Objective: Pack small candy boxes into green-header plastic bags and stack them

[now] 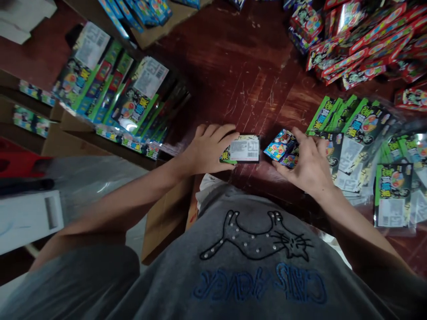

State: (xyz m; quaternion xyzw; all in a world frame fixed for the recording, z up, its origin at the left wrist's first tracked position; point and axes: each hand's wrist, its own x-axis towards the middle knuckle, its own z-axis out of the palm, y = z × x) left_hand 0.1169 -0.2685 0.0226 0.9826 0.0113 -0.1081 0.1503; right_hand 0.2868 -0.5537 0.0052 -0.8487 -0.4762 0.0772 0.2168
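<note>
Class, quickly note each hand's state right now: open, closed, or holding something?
Left hand: closed on one end of a white-labelled packet.
Right hand: closed, holding a blue box and a purple box together.

dim room seen from above, around a scuffed, red-brown wooden worktop (247,66).
the worktop's glossy surface bears pale scratches and worn streaks; soft light glints toward its far side, while the near edge lies in shadow. at the upper left, a white, angular object (23,20) is cut off by the frame. along the left side are a bright red, smooth object (20,155) and, below it, a white, box-shaped object with a grey recessed slot (26,218). nearby are a crumpled sheet of clear plastic (96,178), a brown cardboard panel (167,218) and a pale patch that looks like floor (137,233).
</note>
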